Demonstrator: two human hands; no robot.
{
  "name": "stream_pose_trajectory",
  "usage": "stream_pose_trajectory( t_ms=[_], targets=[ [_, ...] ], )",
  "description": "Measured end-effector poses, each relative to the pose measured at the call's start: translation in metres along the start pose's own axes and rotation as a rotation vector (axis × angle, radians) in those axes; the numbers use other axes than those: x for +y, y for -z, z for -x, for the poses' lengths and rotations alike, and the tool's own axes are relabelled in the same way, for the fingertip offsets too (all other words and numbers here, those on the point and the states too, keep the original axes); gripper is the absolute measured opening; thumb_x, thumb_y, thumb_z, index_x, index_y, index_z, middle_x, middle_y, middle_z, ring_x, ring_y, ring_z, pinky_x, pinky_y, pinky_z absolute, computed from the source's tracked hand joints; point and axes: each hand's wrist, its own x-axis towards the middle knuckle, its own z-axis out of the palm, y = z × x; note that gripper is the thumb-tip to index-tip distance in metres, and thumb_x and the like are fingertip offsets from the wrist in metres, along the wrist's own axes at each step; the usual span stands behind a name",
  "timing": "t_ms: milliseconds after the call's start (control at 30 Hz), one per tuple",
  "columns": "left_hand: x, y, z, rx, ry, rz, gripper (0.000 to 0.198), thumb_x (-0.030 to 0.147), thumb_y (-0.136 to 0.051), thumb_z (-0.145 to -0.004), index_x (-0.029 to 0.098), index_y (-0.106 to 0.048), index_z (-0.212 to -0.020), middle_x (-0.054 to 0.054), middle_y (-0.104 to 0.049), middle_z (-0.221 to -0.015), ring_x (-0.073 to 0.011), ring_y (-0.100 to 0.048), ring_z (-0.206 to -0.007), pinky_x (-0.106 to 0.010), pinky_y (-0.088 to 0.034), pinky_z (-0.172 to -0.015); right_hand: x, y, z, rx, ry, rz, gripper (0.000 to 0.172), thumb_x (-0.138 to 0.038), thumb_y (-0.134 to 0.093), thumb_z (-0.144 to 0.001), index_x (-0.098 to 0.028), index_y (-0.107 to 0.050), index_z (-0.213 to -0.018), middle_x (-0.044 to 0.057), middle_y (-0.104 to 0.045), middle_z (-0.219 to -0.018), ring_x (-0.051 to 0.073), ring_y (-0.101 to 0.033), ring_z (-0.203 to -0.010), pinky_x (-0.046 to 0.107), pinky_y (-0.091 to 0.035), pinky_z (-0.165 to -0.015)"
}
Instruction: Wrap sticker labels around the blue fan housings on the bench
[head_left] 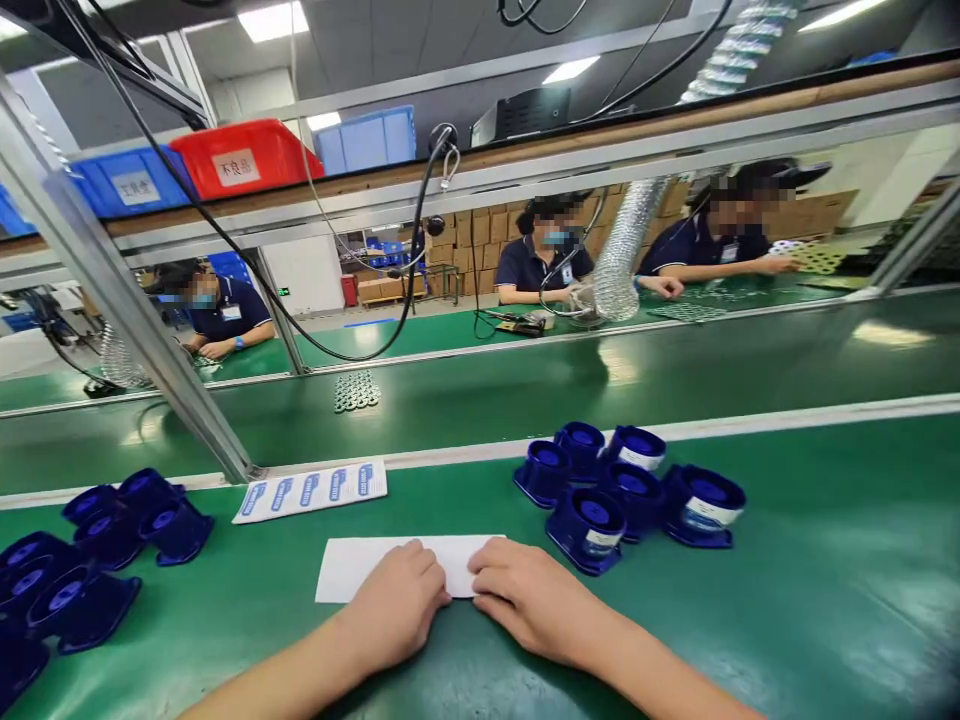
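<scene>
A blank white strip of paper (346, 572) lies on the green work surface in front of me. My left hand (396, 603) rests over its middle with the fingers curled down at the near edge. At the strip's right end, my right hand (529, 598) has its fingers bent over the paper, thumb side toward the near edge. Both hands seem to pinch the strip, though the fingertips are partly hidden. Beyond it lies a sheet of blue-printed labels (311, 492). Several dark blue plastic housings (596, 515), some bearing white labels, stand to the right of my hands.
More blue housings (101, 525) stand at the left. A metal post (161, 320) rises behind the label sheet. Across the bench runs a green conveyor belt (465, 395) carrying a small panel of round pieces (357, 391). Three co-workers sit beyond; a black cable (360, 357) hangs down.
</scene>
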Motion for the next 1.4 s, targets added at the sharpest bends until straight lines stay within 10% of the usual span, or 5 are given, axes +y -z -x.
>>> stream_pose_trajectory(
  t_ms=[600, 1400],
  targets=[
    [0.011, 0.019, -0.013, -0.204, 0.092, 0.074, 0.019, 0.015, -0.043, -0.102, 0.017, -0.061, -0.098, -0.014, -0.070, -0.102, -0.0297, -0.065, -0.094, -0.043, -0.055, -0.085, -0.021, 0.008, -0.011, -0.173, -0.383, 0.105, 0.020, -0.008, -0.057, -0.101, -0.014, -0.073, -0.090, 0.015, -0.077, -0.096, 0.031, -0.072, -0.093, 0.037, -0.046, -0.079],
    [0.010, 0.040, 0.003, -0.259, 0.064, 0.256, 0.011, 0.030, -0.059, -0.101, 0.021, -0.065, -0.096, -0.004, -0.073, -0.099, -0.0238, -0.071, -0.087, -0.032, -0.049, -0.072, -0.026, 0.025, 0.001, -0.343, -0.336, 0.198, 0.015, -0.009, -0.059, -0.101, -0.011, -0.074, -0.100, 0.018, -0.079, -0.100, 0.033, -0.076, -0.083, 0.037, -0.033, -0.063]
  ],
)
